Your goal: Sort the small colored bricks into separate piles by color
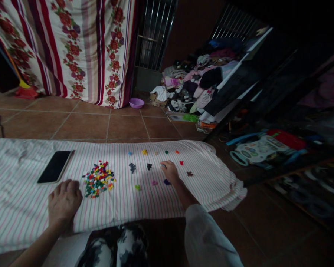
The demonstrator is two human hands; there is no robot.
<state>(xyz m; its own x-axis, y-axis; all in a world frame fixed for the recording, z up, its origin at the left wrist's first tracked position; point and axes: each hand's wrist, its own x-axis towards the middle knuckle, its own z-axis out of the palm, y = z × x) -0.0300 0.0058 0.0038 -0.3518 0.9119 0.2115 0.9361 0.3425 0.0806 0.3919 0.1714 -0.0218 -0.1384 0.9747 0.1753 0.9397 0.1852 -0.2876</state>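
Observation:
My left hand [65, 200] rests on the striped cloth [100, 211], its fingers bent and no object visible under them. Just right of it lies a mixed pile of small coloured pieces [98, 180]. My right hand [170, 171] reaches over the small sorted groups, thumb and forefinger together near the cloth; what they hold, if anything, is too small to name. Near that hand are a black group [149, 166], a dark blue group [167, 182], a pink group [154, 183] and a red group [182, 163]. A brown group [189, 173] lies farther right.
A phone [55, 167] lies on the cloth at left. Yellow pieces [145, 152] and lime pieces [137, 187] form other groups. Beyond are a purple basin [136, 103], a floral curtain [97, 52] and a heap of clothes [195, 81]. A toy [261, 148] stands at right.

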